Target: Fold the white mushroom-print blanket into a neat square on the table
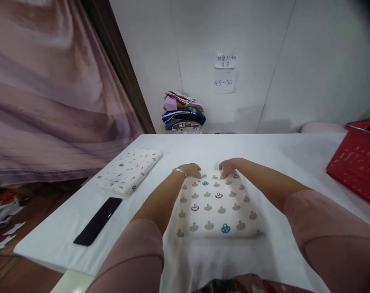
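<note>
A folded white cloth with grey, blue and red mushroom-like prints (213,209) lies flat in front of me. My left hand (191,170), with a bracelet at the wrist, is at its far left corner, thumb on top. At the far right corner is my right hand (227,167), its fingers curled over the cloth's far edge. Both hands grip the cloth; the fingertips behind the edge are partly hidden. To the left lies another folded white cloth with small dark prints (130,171), untouched.
On the white table (185,148), a black phone-like slab (97,221) lies at the left. A red basket (357,158) stands at the right. Behind the far edge is a stack of folded cloths (184,114). A pink curtain (56,89) hangs at the left.
</note>
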The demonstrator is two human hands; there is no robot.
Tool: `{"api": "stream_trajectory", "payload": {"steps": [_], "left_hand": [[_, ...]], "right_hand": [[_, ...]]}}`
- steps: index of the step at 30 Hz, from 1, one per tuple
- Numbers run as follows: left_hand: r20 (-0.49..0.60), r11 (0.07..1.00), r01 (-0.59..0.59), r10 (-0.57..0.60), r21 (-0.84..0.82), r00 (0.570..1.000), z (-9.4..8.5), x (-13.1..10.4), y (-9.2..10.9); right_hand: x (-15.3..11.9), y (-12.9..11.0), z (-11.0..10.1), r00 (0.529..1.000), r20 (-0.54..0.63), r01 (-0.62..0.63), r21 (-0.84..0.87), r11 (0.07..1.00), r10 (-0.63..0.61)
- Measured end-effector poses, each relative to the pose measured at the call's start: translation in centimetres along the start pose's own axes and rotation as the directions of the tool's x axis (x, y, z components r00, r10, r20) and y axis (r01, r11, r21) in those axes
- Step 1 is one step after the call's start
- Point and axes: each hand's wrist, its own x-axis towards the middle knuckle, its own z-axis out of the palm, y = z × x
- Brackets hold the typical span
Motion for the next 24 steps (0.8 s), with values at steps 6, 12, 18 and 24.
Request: {"api": "stream_trajectory", "payload": {"steps": [6,12,18,24], "left_hand": [[0.069,0.998,0.047,-0.049,0.033,0.996,-0.2,1.5,0.4],[0.073,0.994,0.053,-0.060,0.094,0.996,0.2,1.1,2.0],[0.046,0.993,0.024,-0.030,0.116,0.998,0.2,-0.8,2.0],[-0.024,0.996,0.024,-0.022,0.092,0.999,0.0,-3.8,2.8]], "right_hand": [[1.0,0.1,-0.2,0.982,0.183,-0.053,0.075,0.996,0.039],[-0.3,0.1,0.2,0.999,0.045,0.004,0.105,0.994,-0.009],[-1.7,-1.0,0.2,0.999,0.031,-0.036,0.090,0.995,0.033],[-3.8,-2.3,0.3,0.983,0.164,-0.105,0.138,0.985,0.082]]}}
